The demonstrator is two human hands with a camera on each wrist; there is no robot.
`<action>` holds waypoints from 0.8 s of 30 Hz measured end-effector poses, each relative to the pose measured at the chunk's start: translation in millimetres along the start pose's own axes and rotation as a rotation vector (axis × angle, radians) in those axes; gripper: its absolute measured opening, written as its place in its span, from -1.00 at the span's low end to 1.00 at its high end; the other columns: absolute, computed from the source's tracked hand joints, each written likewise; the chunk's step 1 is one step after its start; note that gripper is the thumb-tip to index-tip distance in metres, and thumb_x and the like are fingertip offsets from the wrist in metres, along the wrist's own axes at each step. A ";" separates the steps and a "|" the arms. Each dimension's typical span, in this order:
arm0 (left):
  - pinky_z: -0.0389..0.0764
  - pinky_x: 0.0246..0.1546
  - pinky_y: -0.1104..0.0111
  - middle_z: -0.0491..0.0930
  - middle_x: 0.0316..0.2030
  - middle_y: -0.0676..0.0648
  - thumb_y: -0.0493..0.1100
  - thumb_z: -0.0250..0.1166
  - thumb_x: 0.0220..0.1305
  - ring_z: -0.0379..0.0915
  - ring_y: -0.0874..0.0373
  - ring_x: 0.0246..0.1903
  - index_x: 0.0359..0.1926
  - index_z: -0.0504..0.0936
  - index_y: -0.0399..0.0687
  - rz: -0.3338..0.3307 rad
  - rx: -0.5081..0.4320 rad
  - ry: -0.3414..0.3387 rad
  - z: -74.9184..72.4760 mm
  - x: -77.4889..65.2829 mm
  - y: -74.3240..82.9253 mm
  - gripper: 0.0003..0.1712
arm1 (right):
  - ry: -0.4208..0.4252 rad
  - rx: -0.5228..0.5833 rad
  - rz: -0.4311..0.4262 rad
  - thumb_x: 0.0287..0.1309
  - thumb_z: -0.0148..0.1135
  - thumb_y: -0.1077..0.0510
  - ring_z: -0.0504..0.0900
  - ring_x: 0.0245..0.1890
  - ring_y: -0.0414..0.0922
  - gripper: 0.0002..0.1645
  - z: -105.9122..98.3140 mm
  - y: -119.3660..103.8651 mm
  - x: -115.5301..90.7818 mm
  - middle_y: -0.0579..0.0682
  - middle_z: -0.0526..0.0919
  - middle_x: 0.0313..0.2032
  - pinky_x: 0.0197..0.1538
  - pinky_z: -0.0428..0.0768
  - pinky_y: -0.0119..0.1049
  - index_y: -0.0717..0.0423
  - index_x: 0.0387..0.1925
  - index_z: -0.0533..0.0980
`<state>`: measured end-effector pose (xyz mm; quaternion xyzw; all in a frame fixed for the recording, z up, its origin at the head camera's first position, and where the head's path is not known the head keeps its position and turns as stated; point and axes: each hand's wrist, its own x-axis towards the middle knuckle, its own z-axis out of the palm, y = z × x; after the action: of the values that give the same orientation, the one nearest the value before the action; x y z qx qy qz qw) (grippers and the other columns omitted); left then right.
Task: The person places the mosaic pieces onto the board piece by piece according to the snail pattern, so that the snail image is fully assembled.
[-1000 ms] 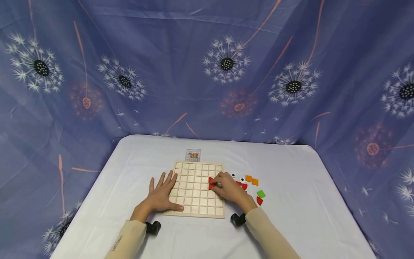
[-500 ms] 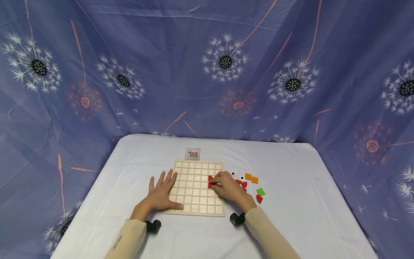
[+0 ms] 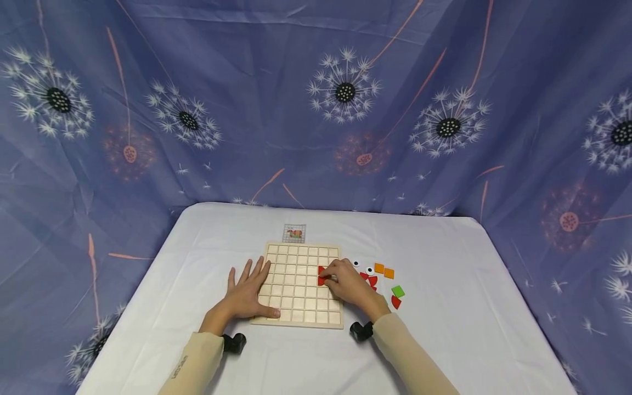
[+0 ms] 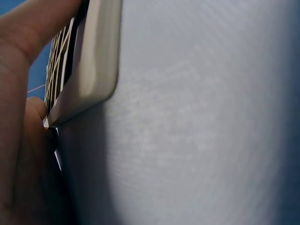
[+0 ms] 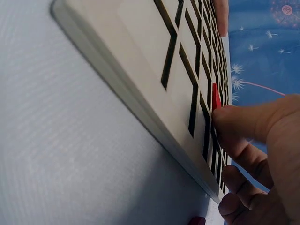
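A pale wooden grid board (image 3: 296, 285) lies flat on the white-covered table. My left hand (image 3: 244, 299) rests along its left side with fingers spread and straight, the thumb reaching over the near-left corner. At the board's right side my right hand (image 3: 348, 282) pinches a small red tile (image 5: 216, 96) down at the grid, thumb and fingertips curled close together. Red shows at the fingertips in two neighbouring cells, one above the other; the fingers cover part of it.
Right of the board lie two round eye tiles (image 3: 370, 271), several red pieces (image 3: 372, 280), orange squares (image 3: 379, 267), a green square (image 3: 398, 291) and a red quarter-round (image 3: 396, 302). A picture card (image 3: 294, 233) sits behind the board. A patterned curtain (image 3: 247, 109) hangs behind the table.
Both hands keep almost the same places on the board. The right fingers have stayed at the red tile with only slight movement; the view has shifted a little.
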<state>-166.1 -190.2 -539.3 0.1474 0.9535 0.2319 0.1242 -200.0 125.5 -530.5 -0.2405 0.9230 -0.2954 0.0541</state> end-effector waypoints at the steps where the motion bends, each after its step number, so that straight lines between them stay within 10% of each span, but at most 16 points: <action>1: -0.57 0.44 -0.38 -0.28 0.67 -0.19 0.58 0.51 -0.23 -0.48 -0.31 0.63 0.67 -0.11 -0.05 -0.001 0.002 -0.003 0.5 -0.1 -0.4 0.63 | 0.000 0.000 0.006 0.31 0.37 0.15 0.45 -0.05 -0.11 -0.82 0.4 -0.2 -0.2 -0.10 0.67 -0.11 0.03 0.53 -0.14 -0.03 -0.09 0.77; 24: -0.58 0.43 -0.38 -0.27 0.66 -0.21 0.53 0.54 -0.22 -0.49 -0.33 0.62 0.66 -0.10 -0.08 0.002 -0.012 0.002 -2.1 -1.6 1.6 0.61 | 0.007 0.006 0.009 0.30 0.37 0.09 0.44 0.01 -0.11 -0.71 -0.4 1.1 -4.9 -0.09 0.65 -0.05 0.07 0.55 -0.14 -0.03 0.03 0.73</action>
<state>-164.9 -190.2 -536.5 0.1472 0.9521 0.2378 0.1239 -196.2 128.8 -531.0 -0.2352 0.9234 -0.2987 0.0530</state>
